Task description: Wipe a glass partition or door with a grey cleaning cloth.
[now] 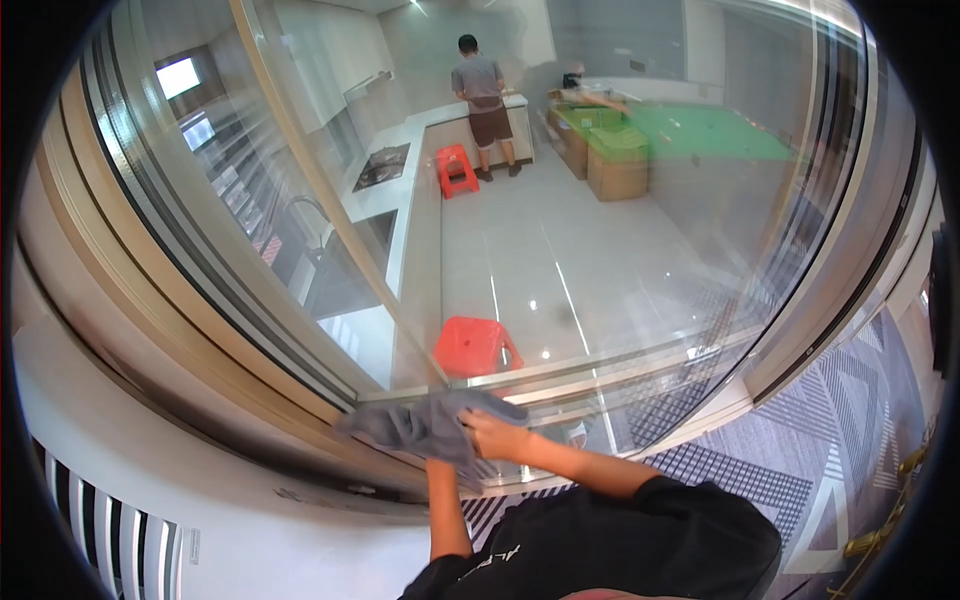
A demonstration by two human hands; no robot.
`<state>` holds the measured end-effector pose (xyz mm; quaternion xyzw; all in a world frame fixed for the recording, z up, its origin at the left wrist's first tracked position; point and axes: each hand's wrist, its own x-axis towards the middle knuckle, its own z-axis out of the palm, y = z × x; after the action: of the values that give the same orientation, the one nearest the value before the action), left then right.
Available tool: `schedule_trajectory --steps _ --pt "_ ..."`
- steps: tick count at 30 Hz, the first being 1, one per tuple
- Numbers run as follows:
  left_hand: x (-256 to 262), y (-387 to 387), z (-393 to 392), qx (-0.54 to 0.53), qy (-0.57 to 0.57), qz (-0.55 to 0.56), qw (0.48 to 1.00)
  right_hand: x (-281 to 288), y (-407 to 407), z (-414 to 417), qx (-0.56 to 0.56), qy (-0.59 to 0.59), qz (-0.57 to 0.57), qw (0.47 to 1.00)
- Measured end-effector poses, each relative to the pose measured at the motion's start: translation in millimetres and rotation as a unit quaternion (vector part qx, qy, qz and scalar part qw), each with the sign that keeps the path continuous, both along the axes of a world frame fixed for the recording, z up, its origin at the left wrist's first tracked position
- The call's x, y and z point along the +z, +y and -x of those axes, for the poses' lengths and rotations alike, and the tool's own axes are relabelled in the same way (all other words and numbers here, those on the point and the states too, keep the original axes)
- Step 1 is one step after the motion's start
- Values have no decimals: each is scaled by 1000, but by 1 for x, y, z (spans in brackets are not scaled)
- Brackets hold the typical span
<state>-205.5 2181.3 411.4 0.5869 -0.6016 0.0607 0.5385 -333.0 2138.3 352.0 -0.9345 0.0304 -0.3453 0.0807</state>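
Observation:
A grey cloth [420, 426] is bunched at the lower edge of a glass panel, near the corner of its beige metal frame [555, 371]. My right hand [491, 435] grips the cloth's right part, with its fingers partly folded in the fabric. The cloth hides my left hand; only the left forearm shows, reaching up beneath it. Whether the left fingers are closed on the fabric cannot be seen. Through the glass, a red plastic stool [474, 349] stands just beyond the cloth.
Behind the glass, a person [480, 86] stands at a white counter beside another red stool [456, 171]. Cardboard boxes [619, 172] stand near a green-covered surface [705, 131]. A cooktop [381, 166] and faucet [307, 202] are at left. Patterned carpet [750, 480] lies at right.

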Motion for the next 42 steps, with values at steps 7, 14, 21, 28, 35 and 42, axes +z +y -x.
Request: schedule_trajectory --steps 7,14,21,28,35,42 --pt "22 -25 -38 26 -42 -5 999 173 4 29 -195 -80 256 943" --pt "-2 -20 47 51 -106 7 993 52 -4 72 -276 -105 114 948" --pt "32 -55 6 63 -173 22 983 182 -9 90 -243 -167 178 939" --pt "4 -22 87 115 -225 54 966 80 -10 115 -353 -115 172 913" --pt "109 -32 62 -24 -23 160 987 187 -14 107 -301 -146 183 924" --pt "57 -20 72 40 -247 51 967 97 -20 114 -422 -54 153 892"
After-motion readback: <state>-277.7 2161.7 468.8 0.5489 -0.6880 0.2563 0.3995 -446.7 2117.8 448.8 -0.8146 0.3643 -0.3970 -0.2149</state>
